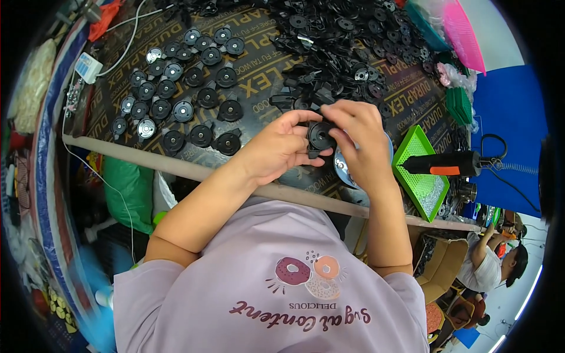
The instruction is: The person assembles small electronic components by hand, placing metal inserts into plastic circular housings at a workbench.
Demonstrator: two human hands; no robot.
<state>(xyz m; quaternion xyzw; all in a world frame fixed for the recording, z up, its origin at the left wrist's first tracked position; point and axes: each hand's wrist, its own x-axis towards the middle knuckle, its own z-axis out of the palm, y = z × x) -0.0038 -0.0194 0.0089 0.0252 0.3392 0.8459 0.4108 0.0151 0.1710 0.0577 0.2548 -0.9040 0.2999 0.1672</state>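
Nearest to me, my lilac shirt (276,282) fills the lower frame, with both forearms rising from it toward the edge of the dark printed worktable (259,94). My left hand (276,147) and right hand (359,141) meet just above that edge, both pinched on one round black plastic disc (321,136), which sits between the fingertips, the left thumb under it and the right fingers curled over its top. Just beneath the right hand I see a shiny metal disc (341,167) lying on the table, partly hidden. To the right sits a green mesh tray (419,170), tilted, with a black and orange power tool (447,165) lying across it. Farther out on the left, finished black discs (182,88) stand in loose rows, some with pale centres. Beyond my hands a loose heap of black parts (347,47) spreads over the far table. At the top right I see a pink basket (465,32), and at the lower right another person (488,265) sits.
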